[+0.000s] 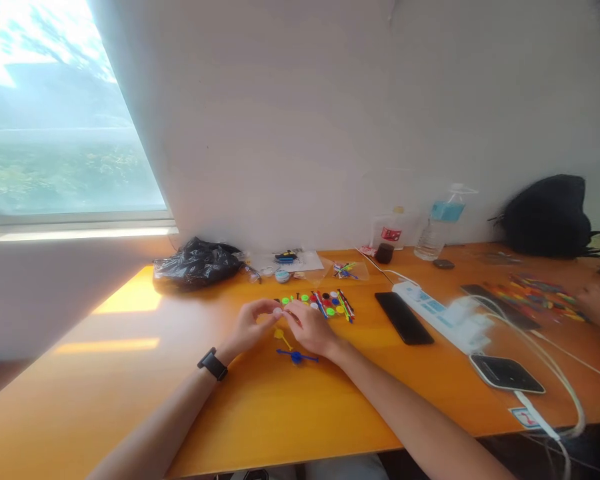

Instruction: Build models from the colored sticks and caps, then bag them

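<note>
While the left hand (253, 327) and right hand (313, 328) meet around mid-desk, both sets of fingers are pinched together on a small pale piece (279, 311), too blurry to ID. A yellow piece (281, 335) and a blue piece (296, 357) lie just below them toward the near edge. The pile of coloured discs and sticks (325, 303) sits just behind.

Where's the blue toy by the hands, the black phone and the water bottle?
blue toy (297, 358): head view, its round middle.
black phone (404, 318): head view, middle of screen.
water bottle (432, 239): head view, its clear body.
</note>
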